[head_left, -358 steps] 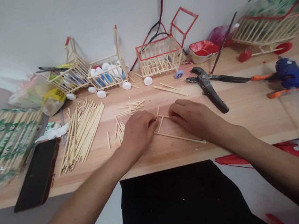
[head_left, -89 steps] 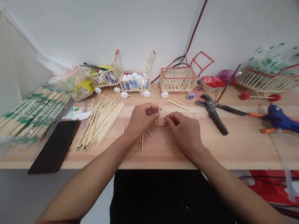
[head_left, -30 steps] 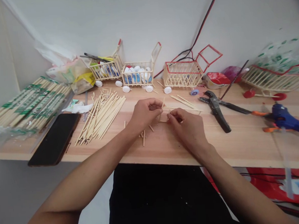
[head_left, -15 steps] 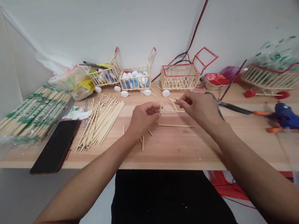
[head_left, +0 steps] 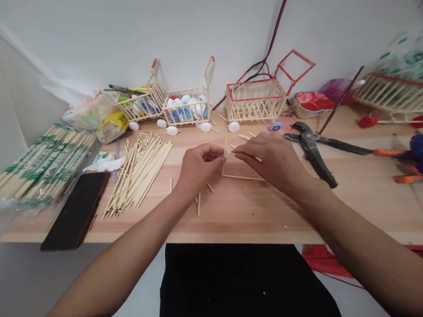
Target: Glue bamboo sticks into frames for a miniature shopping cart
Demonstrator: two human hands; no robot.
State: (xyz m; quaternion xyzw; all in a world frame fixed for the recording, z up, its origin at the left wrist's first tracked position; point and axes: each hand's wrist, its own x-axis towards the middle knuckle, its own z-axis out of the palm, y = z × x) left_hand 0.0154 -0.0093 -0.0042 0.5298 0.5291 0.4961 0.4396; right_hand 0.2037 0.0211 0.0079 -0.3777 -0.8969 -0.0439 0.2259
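A: State of the fingers?

B: Left hand (head_left: 204,166): thumb and forefinger pinching the left end of the thin stick frame (head_left: 243,177). Right hand (head_left: 274,161): fingertips bunched together by its far stick; whether they grip it, cannot tell. Frame sits between the hands at the tabletop (head_left: 237,214).

A: Possible faults?

B: Judged: uneven pressure from the two hands could skew or part a corner, the sticks being slim. Short offcuts (head_left: 199,204) near the left hand might get nudged underneath, tilting it.
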